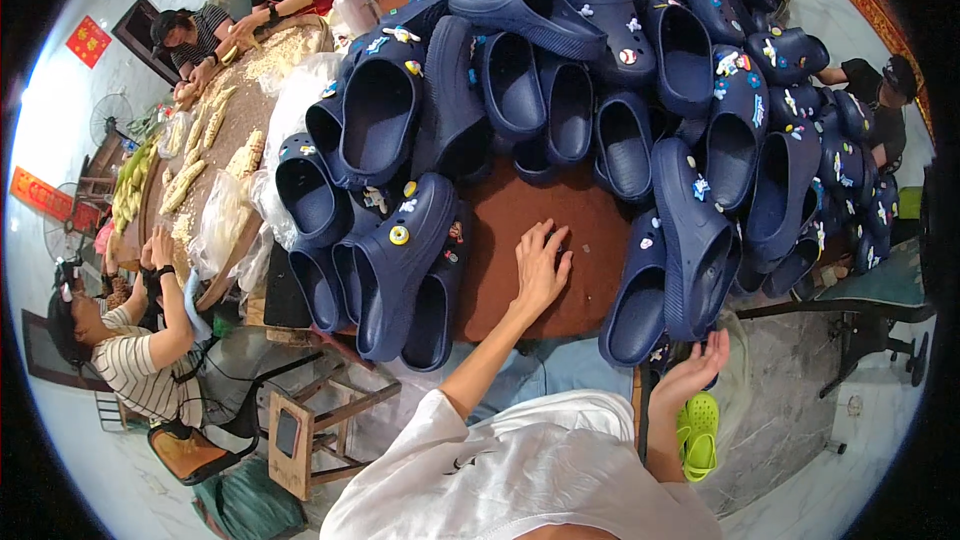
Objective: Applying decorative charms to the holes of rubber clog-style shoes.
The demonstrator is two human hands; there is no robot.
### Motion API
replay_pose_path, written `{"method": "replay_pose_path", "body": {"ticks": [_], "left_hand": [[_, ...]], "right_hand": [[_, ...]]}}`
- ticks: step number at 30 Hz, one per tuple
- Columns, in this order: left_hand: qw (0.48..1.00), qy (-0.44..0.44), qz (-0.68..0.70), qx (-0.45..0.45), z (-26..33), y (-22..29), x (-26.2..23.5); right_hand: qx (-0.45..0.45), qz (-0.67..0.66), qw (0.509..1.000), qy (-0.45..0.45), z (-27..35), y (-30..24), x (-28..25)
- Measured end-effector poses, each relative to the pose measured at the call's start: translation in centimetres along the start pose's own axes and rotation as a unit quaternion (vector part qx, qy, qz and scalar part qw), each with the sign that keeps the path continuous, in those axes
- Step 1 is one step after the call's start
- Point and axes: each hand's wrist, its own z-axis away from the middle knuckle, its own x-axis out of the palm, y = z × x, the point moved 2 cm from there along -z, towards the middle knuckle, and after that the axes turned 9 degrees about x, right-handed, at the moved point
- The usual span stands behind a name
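Note:
My left hand [543, 262] lies palm down on the brown cloth [490, 285] of the table, its fingers apart and nothing in them. Off the table's right front edge, my right hand [692, 372] is turned partly up with its fingers open, just below a navy clog [690, 250]; whether it touches the clog is unclear. Navy clogs with colourful charms surround the bare patch of cloth. On the left of it stands a clog with a yellow round charm [405, 270], and a large heap of clogs [570, 20] rises behind.
A lime-green pair of clogs [700, 430] is on the floor by my right arm. Left of me, a wooden stool [290, 440] carries a phone. Several people sit around; those on the left work at a table with corn [185, 185]. A dark chair [860, 315] stands at right.

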Motion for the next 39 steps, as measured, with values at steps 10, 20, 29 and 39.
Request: {"method": "replay_pose_path", "body": {"ticks": [10,20,29,39], "left_hand": [[0.999,0.047,0.019,0.019,0.5,-0.6,-0.6],[0.997,0.05,0.001,-0.05,3.9,-0.2,-4.3],[0.999,0.007,0.027,-0.047,5.5,0.7,-4.5],[0.998,-0.007,0.034,-0.052,5.2,0.1,-4.4]], "right_hand": [[-0.206,0.279,0.818,-0.459,5.1,-4.6,9.7],[-0.255,0.478,0.676,-0.5,5.6,2.3,11.1],[-0.24,0.521,0.656,-0.49,6.5,3.0,12.5],[-0.084,0.342,0.726,-0.591,4.4,-3.6,14.0]]}}
